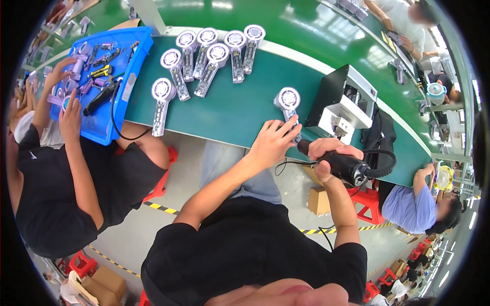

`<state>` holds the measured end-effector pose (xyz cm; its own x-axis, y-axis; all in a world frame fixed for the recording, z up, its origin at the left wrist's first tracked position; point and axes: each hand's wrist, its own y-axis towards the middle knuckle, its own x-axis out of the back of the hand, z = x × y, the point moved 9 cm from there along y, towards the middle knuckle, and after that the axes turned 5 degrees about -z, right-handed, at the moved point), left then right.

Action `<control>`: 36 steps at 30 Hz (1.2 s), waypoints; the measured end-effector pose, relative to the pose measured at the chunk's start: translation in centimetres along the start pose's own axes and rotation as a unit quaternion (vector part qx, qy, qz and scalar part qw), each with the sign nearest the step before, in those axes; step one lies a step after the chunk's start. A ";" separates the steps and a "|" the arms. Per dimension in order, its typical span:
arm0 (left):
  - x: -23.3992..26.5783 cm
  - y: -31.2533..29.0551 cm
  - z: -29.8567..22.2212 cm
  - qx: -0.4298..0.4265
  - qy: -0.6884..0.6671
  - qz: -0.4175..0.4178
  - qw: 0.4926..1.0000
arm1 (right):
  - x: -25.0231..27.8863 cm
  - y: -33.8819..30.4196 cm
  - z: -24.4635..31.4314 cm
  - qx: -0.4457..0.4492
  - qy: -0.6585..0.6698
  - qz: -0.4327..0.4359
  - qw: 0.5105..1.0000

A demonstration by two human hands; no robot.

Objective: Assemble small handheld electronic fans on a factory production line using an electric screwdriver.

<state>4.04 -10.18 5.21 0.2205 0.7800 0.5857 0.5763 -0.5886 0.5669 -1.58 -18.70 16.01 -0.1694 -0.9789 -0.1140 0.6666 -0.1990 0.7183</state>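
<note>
On the green bench in front of me lies a lilac handheld device (289, 100), with a round white-ringed head and an open handle showing inner parts. It looks like a small fan or hair dryer. My left hand (273, 144) is closed on the lower end of its handle. My right hand (332, 153) is wrapped around a black electric screwdriver (347, 167), which is held nearly level. Its front end points left at the handle's lower end, beside my left fingers. Whether the tip touches the handle is hidden.
Several similar devices (206, 66) lie at the bench's back left. A blue tray (133, 66) with lilac parts and tools stands left, where a co-worker's hands (69, 112) work. A black-and-white box-shaped machine (342, 102) stands right, near a black bag (380, 132). The screwdriver's cable (385, 158) curls right.
</note>
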 end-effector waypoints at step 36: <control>3.5 8.4 12.5 0.130 0.536 -0.074 0.831 | 8.9 1.8 7.3 0.086 -0.044 -0.144 0.985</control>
<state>19.49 -9.73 4.73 -0.6157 0.1195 0.7788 0.7155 -0.3293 0.6162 -7.23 -27.45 21.31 -0.4005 -0.8737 -0.2761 0.4508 -0.4501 0.7708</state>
